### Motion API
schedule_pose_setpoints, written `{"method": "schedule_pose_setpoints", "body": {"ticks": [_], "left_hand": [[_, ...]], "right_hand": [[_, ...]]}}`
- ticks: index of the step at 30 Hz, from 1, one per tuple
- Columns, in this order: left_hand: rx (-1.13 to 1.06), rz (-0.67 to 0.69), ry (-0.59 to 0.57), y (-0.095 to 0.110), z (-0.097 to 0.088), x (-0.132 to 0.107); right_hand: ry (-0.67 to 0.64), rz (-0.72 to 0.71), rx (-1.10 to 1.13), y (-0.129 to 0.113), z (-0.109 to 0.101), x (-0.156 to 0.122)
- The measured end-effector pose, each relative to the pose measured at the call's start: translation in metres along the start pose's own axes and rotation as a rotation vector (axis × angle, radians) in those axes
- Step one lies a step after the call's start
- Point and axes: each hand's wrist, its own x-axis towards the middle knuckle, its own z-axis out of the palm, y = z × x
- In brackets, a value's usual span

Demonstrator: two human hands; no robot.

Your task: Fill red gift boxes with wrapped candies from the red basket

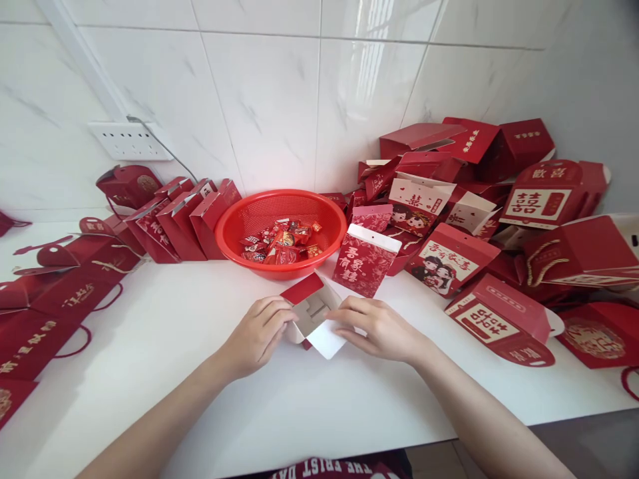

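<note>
An unfolded-topped red gift box [310,314] stands on the white table in front of me, its pale inside and flaps showing. My left hand [260,334] grips the box's left side, thumb and fingers closed on the edge. On the other side, my right hand [375,327] is at the right flap, its fingers bent over the box's opening. Just behind the box sits a red plastic basket [234,247] holding several wrapped candies [284,243]. A patterned red box with white lettering [365,261] leans close beyond my right hand.
Many red boxes [479,263] are heaped on the right, up to the tiled wall. Several closed red boxes [186,219] stand left of the basket, with corded gift boxes [64,286] along the left side. A socket strip [130,141] with a cable is on the wall.
</note>
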Motion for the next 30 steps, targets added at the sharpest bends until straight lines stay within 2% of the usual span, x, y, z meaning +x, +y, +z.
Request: {"method": "schedule_pose_setpoints", "body": {"ticks": [5,10,12,17,23,26,30], "left_hand": [[0.114,0.088,0.116,0.005,0.006,0.0],[0.188,0.22,0.196,0.019,0.003,-0.001],[0.193,0.261,0.195,0.023,0.001,0.0],[0.228,0.329,0.22,0.027,-0.005,0.002],[0.265,0.358,0.17,0.025,-0.008,0.0],[0.253,0.313,0.123,0.021,-0.009,-0.002],[0.258,0.208,0.019,0.012,-0.012,-0.007]], "right_hand": [[0.109,-0.059,-0.203,-0.001,0.017,0.004],[0.199,-0.208,-0.303,-0.007,0.015,0.005],[0.169,-0.201,-0.297,-0.011,0.013,0.006],[-0.001,-0.147,-0.228,-0.015,0.012,0.006],[-0.066,0.053,0.0,-0.007,0.021,0.004],[-0.068,0.102,0.122,0.0,0.032,0.004],[0.008,0.137,0.187,0.005,0.043,0.005]]}}
